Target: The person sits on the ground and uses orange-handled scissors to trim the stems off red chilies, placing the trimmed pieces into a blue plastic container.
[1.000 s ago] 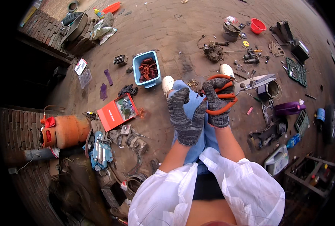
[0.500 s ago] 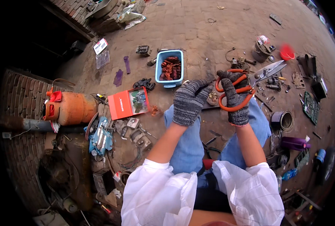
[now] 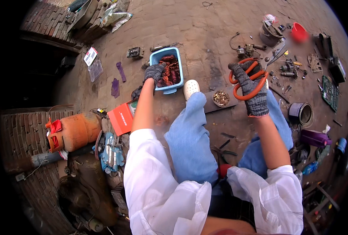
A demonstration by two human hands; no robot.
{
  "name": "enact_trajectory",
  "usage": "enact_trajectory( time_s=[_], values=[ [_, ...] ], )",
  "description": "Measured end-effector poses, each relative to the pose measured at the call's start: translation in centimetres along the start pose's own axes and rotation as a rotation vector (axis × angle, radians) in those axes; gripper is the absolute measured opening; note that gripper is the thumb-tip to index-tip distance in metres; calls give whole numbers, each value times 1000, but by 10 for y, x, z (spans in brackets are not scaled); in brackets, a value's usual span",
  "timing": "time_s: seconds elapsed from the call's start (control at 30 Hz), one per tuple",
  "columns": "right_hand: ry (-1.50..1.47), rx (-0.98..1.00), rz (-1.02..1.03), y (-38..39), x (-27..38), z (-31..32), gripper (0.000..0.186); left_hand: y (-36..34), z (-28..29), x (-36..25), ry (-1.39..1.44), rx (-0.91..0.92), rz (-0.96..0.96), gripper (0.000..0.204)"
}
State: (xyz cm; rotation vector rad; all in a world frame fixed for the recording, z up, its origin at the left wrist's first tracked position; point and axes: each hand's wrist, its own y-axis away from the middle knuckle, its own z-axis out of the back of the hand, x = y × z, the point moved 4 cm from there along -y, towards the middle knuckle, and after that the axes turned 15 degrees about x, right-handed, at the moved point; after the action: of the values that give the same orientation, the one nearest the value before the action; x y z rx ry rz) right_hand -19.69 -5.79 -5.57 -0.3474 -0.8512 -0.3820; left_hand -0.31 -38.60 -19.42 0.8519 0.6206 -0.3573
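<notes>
My right hand [image 3: 249,88], in a grey knitted glove, grips large scissors [image 3: 249,96] by their orange looped handles. The metal blades point away to the upper right. My left hand [image 3: 155,73], gloved the same way, is stretched out to the near left rim of a light blue plastic basin [image 3: 170,91]. Bundles of reddish copper wire [image 3: 170,72] lie in the basin, and the left fingertips are over its rim beside them. Whether those fingers hold anything is hard to make out. Between my knees, a round dish of small metal bits [image 3: 221,98] sits on a dark plate [image 3: 209,105].
At the left, a red box [image 3: 120,119] lies partly under my left forearm, near an orange gas cylinder [image 3: 80,131]. Pliers [image 3: 223,152] rest on the ground between my legs. To the right are an open tin [image 3: 300,113], a red bowl [image 3: 299,32] and a green circuit board [image 3: 329,94].
My left hand has gone from beside the scissors out to the blue basin on the left. The right hand still holds the scissors, slightly farther right and up in the view.
</notes>
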Motion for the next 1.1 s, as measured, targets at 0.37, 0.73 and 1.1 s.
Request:
enact_trajectory(
  time_s=[0.37,0.73,1.1],
  values=[
    [-37,32,-22,-28,0,26,31,-31,-9,-20,271,193,49,24],
    [-169,-103,53,-46,1,72,19,20,-155,-76,-738,891,37,49],
    [192,-259,-29,-33,-54,81,23,7,-340,40,-446,702,105,35]
  ],
)
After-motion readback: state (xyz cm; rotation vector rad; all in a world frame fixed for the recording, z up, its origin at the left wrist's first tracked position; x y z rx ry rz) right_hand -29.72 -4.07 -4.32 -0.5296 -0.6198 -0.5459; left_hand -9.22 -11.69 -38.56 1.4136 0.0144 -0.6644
